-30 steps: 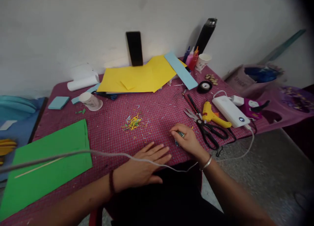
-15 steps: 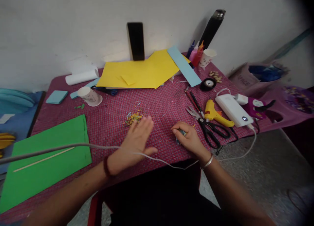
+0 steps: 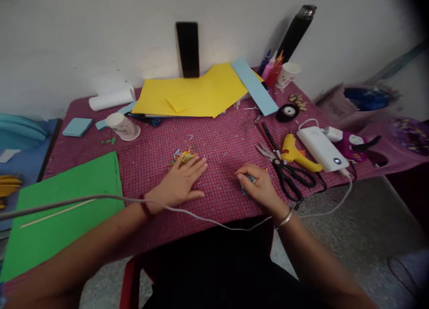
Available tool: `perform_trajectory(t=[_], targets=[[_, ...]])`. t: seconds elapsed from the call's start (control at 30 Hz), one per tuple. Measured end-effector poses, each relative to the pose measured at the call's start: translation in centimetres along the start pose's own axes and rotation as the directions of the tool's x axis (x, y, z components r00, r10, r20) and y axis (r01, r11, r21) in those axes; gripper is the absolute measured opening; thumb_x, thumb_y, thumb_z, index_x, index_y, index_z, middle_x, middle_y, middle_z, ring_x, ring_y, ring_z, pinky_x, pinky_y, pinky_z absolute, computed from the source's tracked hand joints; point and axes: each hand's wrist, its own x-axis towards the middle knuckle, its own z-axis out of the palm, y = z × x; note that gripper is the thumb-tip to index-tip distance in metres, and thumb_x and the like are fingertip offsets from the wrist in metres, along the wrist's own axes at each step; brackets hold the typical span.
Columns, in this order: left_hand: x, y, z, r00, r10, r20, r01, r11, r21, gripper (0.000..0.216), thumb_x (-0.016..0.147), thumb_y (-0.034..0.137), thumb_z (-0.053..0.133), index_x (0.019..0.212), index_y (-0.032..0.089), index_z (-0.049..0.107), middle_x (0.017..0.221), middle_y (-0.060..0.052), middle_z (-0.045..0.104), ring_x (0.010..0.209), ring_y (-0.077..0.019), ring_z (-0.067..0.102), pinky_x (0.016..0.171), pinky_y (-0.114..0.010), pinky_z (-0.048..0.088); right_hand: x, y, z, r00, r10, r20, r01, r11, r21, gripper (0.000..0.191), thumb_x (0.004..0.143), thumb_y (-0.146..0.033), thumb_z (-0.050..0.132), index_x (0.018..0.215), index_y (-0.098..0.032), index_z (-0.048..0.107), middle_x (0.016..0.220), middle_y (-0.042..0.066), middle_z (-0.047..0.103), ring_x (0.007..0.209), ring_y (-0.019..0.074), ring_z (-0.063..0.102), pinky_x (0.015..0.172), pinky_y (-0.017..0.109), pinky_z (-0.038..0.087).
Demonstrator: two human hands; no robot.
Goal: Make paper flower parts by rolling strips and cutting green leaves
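Note:
My left hand (image 3: 177,181) is open, palm down with fingers stretched out, low over the table. Its fingertips are beside a small heap of thin yellow, green and white paper scraps (image 3: 185,155). My right hand (image 3: 255,183) is curled closed near the table's front edge. A small bluish-grey piece (image 3: 248,180) shows between its fingers, mostly hidden, so its kind cannot be made out. Just right of that hand lie black-handled scissors (image 3: 286,175) and a yellow glue gun (image 3: 296,153).
Green sheets (image 3: 67,184) with a thin stick lie at left. Yellow sheets (image 3: 187,94), a paper cup (image 3: 123,126) and a phone (image 3: 188,49) stand or lie toward the wall. A white power bank (image 3: 321,148) sits at right. A grey cable (image 3: 208,218) crosses in front of me.
My left hand has shifted slightly left and its fingers have spread and lowered beside the scraps. My right hand stays closed in nearly the same place. The view has tilted slightly.

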Motion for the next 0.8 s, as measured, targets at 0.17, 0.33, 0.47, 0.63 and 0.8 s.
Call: perform_trajectory(t=[0.17,0.33,0.47,0.63,0.8], targets=[[-1.2,-3.3,-1.3,0.933,-0.319,-0.166,0.331,0.942,0.052,0.063,0.092,0.054,0.039,0.145,0.02,0.033,0.154,-0.013,0.03,0.144,-0.0314,0.018,0.112,-0.059,0.003,0.1,0.1,0.0,1.0,0.007,-0.023,-0.007,1.0,0.004,0.014,0.089,-0.024,0.053,0.079,-0.02,0.061,0.075,0.002,0.062,0.073,0.0169,0.058,0.071,0.031,0.044],[-2.3,-1.6,-1.2,0.932,-0.291,-0.218,0.285,0.957,-0.059,0.047,0.095,0.038,0.042,0.139,0.021,0.042,0.148,-0.011,0.041,0.141,-0.0281,0.027,0.114,-0.056,0.013,-0.7,-3.4,0.6,0.983,-0.121,0.141,0.136,0.986,-0.097,0.013,0.089,-0.02,0.052,0.086,-0.02,0.064,0.079,0.003,0.064,0.077,0.0177,0.057,0.076,0.033,0.042],[-2.6,1.4,-0.5,0.974,-0.048,-0.22,0.005,0.981,-0.194,0.033,0.096,0.021,0.039,0.123,0.013,0.055,0.125,-0.013,0.06,0.12,-0.0216,0.051,0.102,-0.042,0.041,-2.5,-7.3,2.4,0.848,-0.202,0.49,0.323,0.93,-0.177,0.016,0.088,-0.018,0.051,0.093,-0.02,0.066,0.083,0.004,0.064,0.079,0.0183,0.054,0.074,0.033,0.038],[-2.1,3.4,0.2,0.995,0.005,-0.101,-0.026,0.979,-0.201,0.025,0.095,0.016,0.039,0.097,0.014,0.064,0.093,-0.008,0.063,0.088,-0.0179,0.058,0.079,-0.033,0.051,-3.4,-8.2,3.8,0.777,-0.159,0.609,0.351,0.913,-0.209,0.015,0.087,-0.016,0.052,0.088,-0.019,0.066,0.083,0.004,0.063,0.079,0.0179,0.053,0.072,0.031,0.035],[-0.6,3.7,-0.6,0.992,-0.126,0.021,0.127,0.989,-0.079,0.024,0.093,0.013,0.041,0.084,0.014,0.062,0.082,-0.007,0.059,0.078,-0.0183,0.057,0.075,-0.034,0.051,-3.2,-7.7,3.5,0.786,-0.143,0.601,0.307,0.935,-0.179,0.015,0.087,-0.018,0.052,0.088,-0.019,0.067,0.079,0.003,0.063,0.077,0.0171,0.053,0.072,0.031,0.036]])
